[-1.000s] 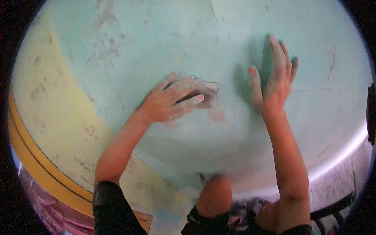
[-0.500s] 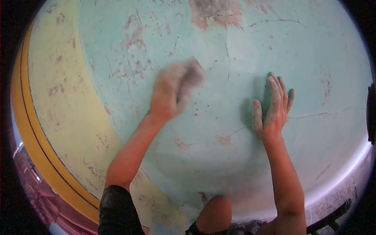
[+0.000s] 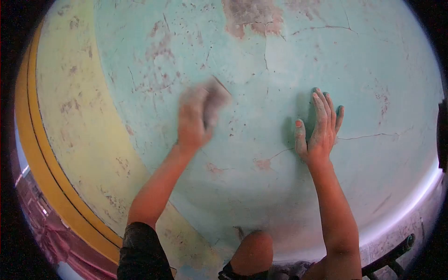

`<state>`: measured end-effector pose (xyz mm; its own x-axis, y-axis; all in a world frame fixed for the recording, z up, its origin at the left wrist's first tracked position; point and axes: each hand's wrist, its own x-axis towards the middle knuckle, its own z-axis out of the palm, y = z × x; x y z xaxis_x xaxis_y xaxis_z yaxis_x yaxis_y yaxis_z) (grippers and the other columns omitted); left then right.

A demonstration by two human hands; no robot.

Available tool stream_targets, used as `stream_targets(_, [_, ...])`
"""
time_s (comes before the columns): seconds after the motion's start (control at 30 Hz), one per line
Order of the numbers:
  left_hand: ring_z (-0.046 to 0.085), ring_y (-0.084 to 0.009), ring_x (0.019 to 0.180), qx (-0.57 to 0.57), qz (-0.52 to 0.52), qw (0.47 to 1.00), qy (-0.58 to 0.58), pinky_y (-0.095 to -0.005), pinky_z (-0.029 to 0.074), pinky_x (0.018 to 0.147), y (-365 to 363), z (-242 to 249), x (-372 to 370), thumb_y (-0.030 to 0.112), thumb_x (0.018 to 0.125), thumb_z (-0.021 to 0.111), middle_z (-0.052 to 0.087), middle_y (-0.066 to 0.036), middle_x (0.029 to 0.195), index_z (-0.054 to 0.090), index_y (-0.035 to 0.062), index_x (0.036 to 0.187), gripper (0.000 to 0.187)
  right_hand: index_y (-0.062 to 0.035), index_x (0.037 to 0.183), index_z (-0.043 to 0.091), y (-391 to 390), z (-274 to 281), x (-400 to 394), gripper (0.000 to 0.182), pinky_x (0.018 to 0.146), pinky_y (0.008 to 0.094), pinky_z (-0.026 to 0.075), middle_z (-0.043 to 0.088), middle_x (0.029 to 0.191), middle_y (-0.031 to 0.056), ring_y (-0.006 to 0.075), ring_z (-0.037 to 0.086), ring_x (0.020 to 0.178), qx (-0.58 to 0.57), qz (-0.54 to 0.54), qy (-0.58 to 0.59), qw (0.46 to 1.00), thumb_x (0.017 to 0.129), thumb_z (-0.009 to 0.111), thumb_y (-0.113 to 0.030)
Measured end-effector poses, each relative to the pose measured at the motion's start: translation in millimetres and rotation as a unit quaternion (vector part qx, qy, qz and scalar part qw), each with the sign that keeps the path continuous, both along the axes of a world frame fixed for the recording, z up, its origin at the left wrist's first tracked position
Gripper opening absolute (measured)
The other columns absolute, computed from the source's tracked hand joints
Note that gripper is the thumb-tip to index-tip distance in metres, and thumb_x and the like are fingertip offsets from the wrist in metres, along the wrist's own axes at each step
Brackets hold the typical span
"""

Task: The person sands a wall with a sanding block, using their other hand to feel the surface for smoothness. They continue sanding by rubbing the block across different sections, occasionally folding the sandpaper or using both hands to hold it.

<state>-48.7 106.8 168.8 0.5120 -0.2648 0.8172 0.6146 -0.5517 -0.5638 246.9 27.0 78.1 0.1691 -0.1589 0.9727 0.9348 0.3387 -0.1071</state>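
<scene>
Slightly left and down the wall [image 3: 252, 116], the left hand [image 3: 192, 113] has shifted; its grip looks clamped on a blurred grey pad [image 3: 217, 100] — at the hand's right side, long axis roughly upright. The right hand [image 3: 321, 127], spread and empty, is farther off.

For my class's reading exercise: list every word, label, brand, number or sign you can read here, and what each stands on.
None can be read.
The wall shows paint, cracks and worn patches, no lettering.
The dark pad in the left hand is too blurred to tell whether it bears print.
</scene>
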Motion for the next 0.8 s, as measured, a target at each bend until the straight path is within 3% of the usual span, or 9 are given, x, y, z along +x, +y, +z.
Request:
stream_targets(0.03, [0.043,-0.0387,0.134,0.004,0.002,1.0,0.003,-0.0566,0.03,0.112,-5,-5,1,0.018,0.087,0.069,0.046,-0.017,0.144,0.043,0.0129,0.142,0.061,-0.012,0.145,0.04,0,0,0,0.062,0.119,0.058,0.01,0.048,0.147,0.0105,0.0318,0.041,0.138,0.004,0.002,0.003,1.0,0.087,0.06,-0.021])
stream_targets(0.1, [0.044,-0.0398,0.133,0.024,0.064,0.974,0.217,-0.0516,0.031,0.112,-14,-14,1,0.019,0.092,0.063,0.045,-0.021,0.143,0.04,0.0032,0.142,0.057,-0.0127,0.145,0.04,-1,-1,0,0.062,0.119,0.0577,0.01,0.049,0.146,0.0105,0.0316,0.041,0.138,-0.005,-0.001,0.003,1.0,0.087,0.06,-0.022])
stream_targets(0.17, [0.043,-0.0403,0.133,-0.042,0.018,0.982,0.185,-0.0509,0.03,0.113,-1,7,-10,0.026,0.094,0.06,0.043,-0.022,0.144,0.039,0.0005,0.143,0.058,-0.0128,0.145,0.04,-2,0,0,0.062,0.119,0.0574,0.01,0.049,0.146,0.0105,0.0315,0.041,0.138,-0.006,0.0,0.004,1.0,0.087,0.06,-0.022])
stream_targets(0.27, [0.044,-0.0411,0.132,0.013,0.012,0.996,-0.089,-0.0551,0.027,0.113,8,23,-13,0.028,0.092,0.064,0.047,-0.022,0.142,0.038,0.003,0.144,0.063,-0.0129,0.145,0.04,-2,0,1,0.062,0.119,0.0572,0.01,0.049,0.146,0.0104,0.0312,0.041,0.139,-0.013,-0.002,0.003,1.0,0.087,0.06,-0.022])
stream_targets(0.3, [0.044,-0.0411,0.132,0.012,0.015,0.996,-0.089,-0.0551,0.027,0.113,6,16,-10,0.028,0.092,0.064,0.047,-0.022,0.142,0.038,0.003,0.144,0.063,-0.0128,0.145,0.039,-2,0,0,0.063,0.119,0.0573,0.01,0.048,0.146,0.0104,0.0311,0.04,0.139,-0.009,-0.006,0.0,1.0,0.087,0.061,-0.021])
stream_targets(0.4, [0.045,-0.041,0.131,0.025,0.043,0.99,0.132,-0.0536,0.032,0.111,-6,-9,-8,0.023,0.093,0.061,0.048,-0.022,0.141,0.041,0.0014,0.142,0.057,-0.0073,0.145,0.038,-5,0,-1,0.059,0.118,0.0569,0.011,0.049,0.146,0.0124,0.0342,0.039,0.14,-0.015,-0.003,-0.007,1.0,0.09,0.057,-0.018])
stream_targets(0.53, [0.046,-0.0388,0.131,-0.007,-0.027,0.998,-0.049,-0.0517,0.032,0.111,1,21,-24,0.019,0.094,0.06,0.047,-0.02,0.143,0.042,0.0,0.142,0.055,-0.013,0.145,0.04,-2,0,1,0.066,0.119,0.0578,0.01,0.048,0.147,0.0102,0.0312,0.04,0.139,-0.011,0.003,0.002,1.0,0.084,0.063,-0.019])
stream_targets(0.63, [0.044,-0.043,0.133,0.029,0.003,0.994,-0.104,-0.0547,0.03,0.112,9,14,-25,0.02,0.089,0.065,0.049,-0.021,0.142,0.044,-0.001,0.141,0.06,-0.0128,0.145,0.04,-1,-1,0,0.066,0.119,0.0578,0.01,0.048,0.147,0.0105,0.0312,0.04,0.139,-0.005,0.005,-0.002,1.0,0.084,0.063,-0.019])
stream_targets(0.8, [0.042,-0.0406,0.135,0.001,0.001,1.0,0.007,-0.0601,0.027,0.112,0,-8,-18,0.023,0.089,0.067,0.045,-0.021,0.146,0.041,0.0038,0.143,0.062,-0.0134,0.145,0.041,-2,0,0,0.066,0.119,0.0582,0.01,0.048,0.146,0.01,0.0307,0.04,0.139,-0.006,0.002,0.001,1.0,0.083,0.063,-0.019])
